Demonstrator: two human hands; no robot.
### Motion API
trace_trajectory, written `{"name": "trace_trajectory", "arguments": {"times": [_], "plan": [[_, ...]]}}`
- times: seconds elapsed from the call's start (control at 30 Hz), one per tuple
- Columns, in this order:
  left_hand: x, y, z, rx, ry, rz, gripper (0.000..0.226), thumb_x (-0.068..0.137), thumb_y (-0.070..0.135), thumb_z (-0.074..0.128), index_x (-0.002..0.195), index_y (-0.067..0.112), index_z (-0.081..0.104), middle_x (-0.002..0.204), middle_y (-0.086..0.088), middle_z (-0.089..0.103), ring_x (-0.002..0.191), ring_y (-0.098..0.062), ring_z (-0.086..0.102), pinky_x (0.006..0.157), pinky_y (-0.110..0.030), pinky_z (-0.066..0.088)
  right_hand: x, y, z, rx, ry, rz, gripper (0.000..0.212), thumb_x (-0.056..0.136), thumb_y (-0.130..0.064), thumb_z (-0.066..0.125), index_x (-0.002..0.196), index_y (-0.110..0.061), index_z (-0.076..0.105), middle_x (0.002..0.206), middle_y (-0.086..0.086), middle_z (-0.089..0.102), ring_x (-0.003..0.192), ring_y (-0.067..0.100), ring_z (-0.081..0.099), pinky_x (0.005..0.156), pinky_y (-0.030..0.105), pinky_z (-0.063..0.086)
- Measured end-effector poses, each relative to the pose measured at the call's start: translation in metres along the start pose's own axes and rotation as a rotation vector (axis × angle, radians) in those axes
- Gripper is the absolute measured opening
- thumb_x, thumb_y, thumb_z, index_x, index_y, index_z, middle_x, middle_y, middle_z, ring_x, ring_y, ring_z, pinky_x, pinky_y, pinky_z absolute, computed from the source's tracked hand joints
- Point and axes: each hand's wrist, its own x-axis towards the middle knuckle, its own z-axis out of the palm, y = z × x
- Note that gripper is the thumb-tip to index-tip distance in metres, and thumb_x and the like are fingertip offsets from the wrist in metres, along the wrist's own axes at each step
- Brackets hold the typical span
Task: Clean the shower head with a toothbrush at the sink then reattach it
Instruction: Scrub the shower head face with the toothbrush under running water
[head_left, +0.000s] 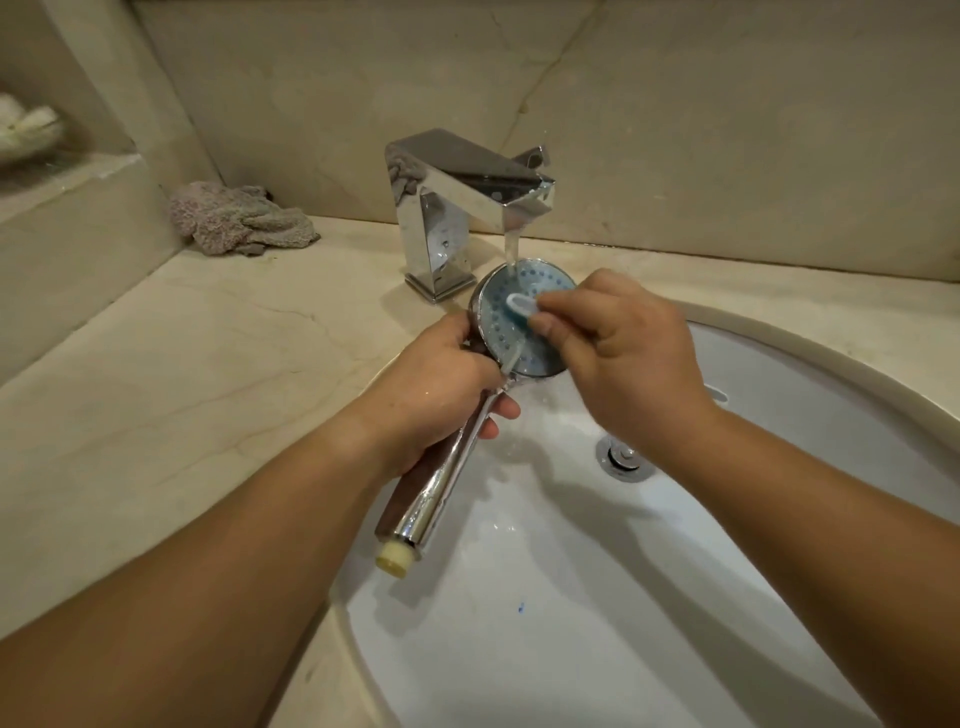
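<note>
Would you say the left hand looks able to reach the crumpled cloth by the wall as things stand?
Probably not at once: the left hand grips the shower head by its handle over the sink. The counter between it and the cloth shows nothing in the way, so once freed it likely would.

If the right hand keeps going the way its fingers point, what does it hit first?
Probably the left hand, gripping the shower head at its neck. The right hand points left across the blue face with the toothbrush. Depth is uncertain.

Toothbrush (521, 303) on shower head (511, 332)
</note>
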Motion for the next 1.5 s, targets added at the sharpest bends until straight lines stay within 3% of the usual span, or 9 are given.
{"name": "trace_trajectory", "arguments": {"times": [0.37, 0.5, 0.6, 0.7, 0.93, 1.1, 1.2, 1.3, 1.5], "plan": [[-0.001, -0.002, -0.003, 0.102, -0.009, 0.016, 0.039, 0.09, -0.003, 0.052, 0.122, 0.019, 0.057, 0.097, -0.009, 0.07, 0.072, -0.022, 0.075, 0.061, -0.036, 0.055, -0.004, -0.01, 0.005, -0.05, -0.037, -0.075, 0.021, 0.09, -0.027, 0.065, 0.1, -0.014, 0.078, 0.081, 0.0, 0.065, 0.068, 0.019, 0.058, 0.061, 0.022, 0.039], [0.0, -0.003, -0.002, 0.129, -0.016, 0.022, 0.04, 0.087, -0.001, 0.054, 0.121, 0.019, 0.058, 0.096, -0.012, 0.07, 0.071, -0.023, 0.075, 0.063, -0.039, 0.057, 0.002, 0.001, 0.001, -0.005, 0.036, 0.06, 0.024, 0.093, -0.032, 0.064, 0.104, -0.015, 0.078, 0.082, -0.001, 0.063, 0.072, 0.016, 0.056, 0.062, 0.029, 0.047], [0.001, -0.003, 0.0, 0.135, -0.012, 0.028, 0.037, 0.087, 0.0, 0.054, 0.115, 0.023, 0.059, 0.098, -0.009, 0.071, 0.074, -0.025, 0.076, 0.065, -0.041, 0.059, -0.002, -0.007, 0.003, -0.035, -0.034, -0.048, 0.025, 0.093, -0.032, 0.062, 0.101, -0.014, 0.078, 0.082, 0.001, 0.065, 0.07, 0.017, 0.057, 0.061, 0.025, 0.044], [0.001, -0.003, 0.0, 0.146, -0.011, 0.026, 0.037, 0.088, -0.001, 0.054, 0.117, 0.022, 0.058, 0.099, -0.01, 0.07, 0.074, -0.024, 0.076, 0.066, -0.042, 0.06, 0.003, 0.001, 0.003, -0.01, 0.03, 0.06, 0.022, 0.093, -0.029, 0.065, 0.104, -0.015, 0.078, 0.082, 0.0, 0.063, 0.072, 0.015, 0.054, 0.063, 0.028, 0.045], [0.003, -0.005, -0.002, 0.151, 0.002, 0.017, 0.04, 0.086, 0.001, 0.055, 0.122, 0.019, 0.057, 0.098, -0.011, 0.07, 0.074, -0.025, 0.076, 0.065, -0.041, 0.06, 0.004, -0.001, 0.002, -0.033, 0.016, 0.059, 0.021, 0.093, -0.028, 0.065, 0.1, -0.013, 0.077, 0.082, 0.0, 0.061, 0.072, 0.017, 0.054, 0.062, 0.028, 0.042], [-0.001, -0.004, -0.002, 0.158, 0.001, 0.034, 0.04, 0.082, 0.005, 0.055, 0.119, 0.02, 0.057, 0.1, -0.01, 0.07, 0.073, -0.024, 0.075, 0.064, -0.041, 0.059, 0.001, -0.008, 0.0, -0.068, -0.061, -0.003, 0.018, 0.092, -0.029, 0.067, 0.09, -0.012, 0.074, 0.08, -0.008, 0.049, 0.068, 0.012, 0.046, 0.054, 0.023, 0.029], [-0.003, -0.003, -0.005, 0.161, 0.009, 0.029, 0.038, 0.089, -0.003, 0.053, 0.121, 0.017, 0.056, 0.102, -0.013, 0.068, 0.071, -0.023, 0.075, 0.063, -0.04, 0.06, 0.004, -0.003, -0.003, -0.078, -0.047, 0.051, 0.023, 0.095, -0.03, 0.062, 0.098, -0.011, 0.074, 0.085, -0.004, 0.054, 0.074, 0.015, 0.05, 0.063, 0.026, 0.035], [-0.003, -0.004, -0.005, 0.158, 0.016, 0.044, 0.036, 0.088, -0.003, 0.052, 0.118, 0.017, 0.056, 0.097, -0.013, 0.068, 0.07, -0.024, 0.074, 0.062, -0.039, 0.057, -0.004, -0.011, 0.002, -0.058, -0.087, -0.087, 0.021, 0.094, -0.023, 0.059, 0.094, -0.009, 0.075, 0.083, 0.005, 0.061, 0.069, 0.024, 0.056, 0.059, 0.027, 0.042], [-0.001, -0.003, -0.005, 0.133, 0.001, 0.02, 0.033, 0.09, -0.001, 0.051, 0.117, 0.017, 0.057, 0.095, -0.015, 0.068, 0.066, -0.021, 0.072, 0.06, -0.037, 0.056, 0.001, -0.007, -0.002, -0.055, -0.036, -0.082, 0.019, 0.092, -0.022, 0.061, 0.095, -0.009, 0.076, 0.082, 0.005, 0.062, 0.067, 0.022, 0.056, 0.056, 0.03, 0.047]]}}
